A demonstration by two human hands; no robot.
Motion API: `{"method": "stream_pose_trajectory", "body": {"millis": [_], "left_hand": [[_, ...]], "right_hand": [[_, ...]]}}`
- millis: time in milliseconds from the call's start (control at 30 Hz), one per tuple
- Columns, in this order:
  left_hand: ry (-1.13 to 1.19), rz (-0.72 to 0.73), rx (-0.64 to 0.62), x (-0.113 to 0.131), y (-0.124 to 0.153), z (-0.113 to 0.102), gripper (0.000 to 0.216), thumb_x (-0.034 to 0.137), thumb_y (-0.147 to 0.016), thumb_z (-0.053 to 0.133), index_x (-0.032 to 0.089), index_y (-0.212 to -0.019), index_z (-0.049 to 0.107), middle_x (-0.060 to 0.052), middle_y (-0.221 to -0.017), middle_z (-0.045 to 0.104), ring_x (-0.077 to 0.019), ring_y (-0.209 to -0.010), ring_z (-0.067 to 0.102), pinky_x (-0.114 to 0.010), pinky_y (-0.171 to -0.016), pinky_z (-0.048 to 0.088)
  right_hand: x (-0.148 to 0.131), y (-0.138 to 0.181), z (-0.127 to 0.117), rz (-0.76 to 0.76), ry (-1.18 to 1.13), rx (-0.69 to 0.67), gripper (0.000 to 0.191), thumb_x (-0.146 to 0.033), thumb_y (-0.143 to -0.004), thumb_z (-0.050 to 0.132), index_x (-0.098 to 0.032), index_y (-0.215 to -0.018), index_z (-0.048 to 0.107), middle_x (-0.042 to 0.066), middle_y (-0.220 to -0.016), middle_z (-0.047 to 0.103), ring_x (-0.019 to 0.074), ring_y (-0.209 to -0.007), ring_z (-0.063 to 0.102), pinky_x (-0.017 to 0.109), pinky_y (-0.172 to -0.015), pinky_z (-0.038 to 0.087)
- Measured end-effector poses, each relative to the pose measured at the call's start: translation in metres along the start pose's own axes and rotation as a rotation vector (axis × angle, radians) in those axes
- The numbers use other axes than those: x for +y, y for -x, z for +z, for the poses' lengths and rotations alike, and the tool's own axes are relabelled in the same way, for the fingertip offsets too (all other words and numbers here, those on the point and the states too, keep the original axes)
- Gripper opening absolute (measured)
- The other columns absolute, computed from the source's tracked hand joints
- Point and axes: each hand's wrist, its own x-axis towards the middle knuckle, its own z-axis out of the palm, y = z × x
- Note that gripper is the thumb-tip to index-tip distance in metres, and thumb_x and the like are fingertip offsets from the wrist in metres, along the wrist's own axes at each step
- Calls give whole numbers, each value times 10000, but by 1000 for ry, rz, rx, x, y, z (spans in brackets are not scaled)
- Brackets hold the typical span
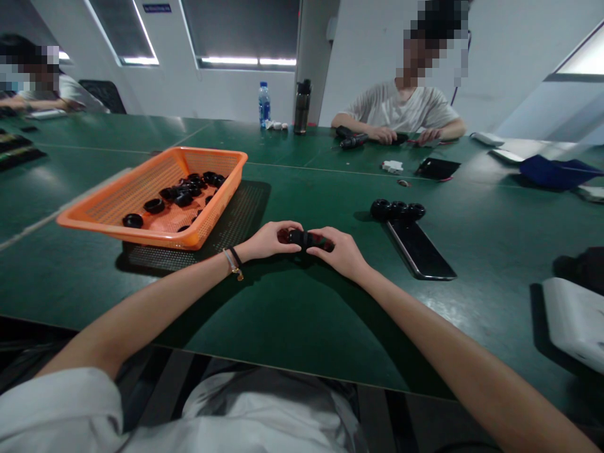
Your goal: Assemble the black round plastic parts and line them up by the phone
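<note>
My left hand (pixel 267 240) and my right hand (pixel 346 253) meet over the green table. Between them is a small black cylindrical part (pixel 299 238), lying sideways, with a dark reddish-brown tint toward its ends. The fingers and thumb of each hand are closed on one end of it, which partly hides it. Whether it is one piece or two pieces joined, I cannot tell. Left of my hands, an orange plastic basket (pixel 127 237) contains several black ring-like or cup-like parts (pixel 184 189). On the right, similar black round parts (pixel 399 209) stand in a row.
A smartphone (pixel 421 250) lies right of my hands. A white object (pixel 576 318) sits near the right edge. Across the table (pixel 292 314), a person (pixel 401 110) handles something near a power screwdriver (pixel 353 140). Farther back stand a water bottle (pixel 264 107) and a dark bottle (pixel 302 108).
</note>
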Motion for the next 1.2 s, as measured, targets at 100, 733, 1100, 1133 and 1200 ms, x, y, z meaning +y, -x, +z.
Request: {"method": "stream_pose_trajectory", "body": {"millis": [100, 733, 1100, 1133, 1200], "left_hand": [[-3, -2, -4, 2, 0, 0, 431, 295, -626, 679, 132, -1006, 558, -9, -829, 594, -121, -731, 559, -245, -698, 458], [4, -6, 3, 1, 0, 1, 444, 282, -617, 678, 123, -1013, 556, -19, -851, 597, -120, -746, 558, -251, -717, 455], [-5, -7, 6, 1, 0, 0, 440, 281, -621, 680, 127, -1015, 561, -29, -876, 608, -129, -762, 569, -263, -729, 461], [-6, -8, 5, 1, 0, 0, 443, 281, -621, 681, 127, -1018, 561, -31, -882, 610, -131, -765, 570, -265, -731, 462], [-4, -8, 3, 1, 0, 0, 446, 280, -621, 682, 127, -1023, 562, -35, -898, 612, -132, -774, 573, -266, -736, 464]], "right_hand": [[-1, 1, 0, 7, -10, 7, 310, -211, -682, 673, -193, -984, 609, 43, -874, 647, 185, -801, 591, 327, -707, 474], [-3, 0, 1, 52, -21, 8, 255, -216, -700, 659, -184, -947, 605, 39, -865, 657, 176, -780, 598, 331, -713, 480], [-4, 0, -1, 86, -22, -13, 235, -239, -709, 654, -195, -937, 620, 43, -866, 662, 185, -785, 601, 341, -715, 477], [-4, 0, -1, 87, -22, -14, 234, -239, -710, 653, -193, -938, 620, 44, -863, 661, 184, -783, 600, 339, -711, 476], [-4, 0, 0, 90, -22, -18, 238, -239, -713, 650, -187, -944, 619, 47, -863, 660, 181, -778, 597, 333, -704, 475]]}}
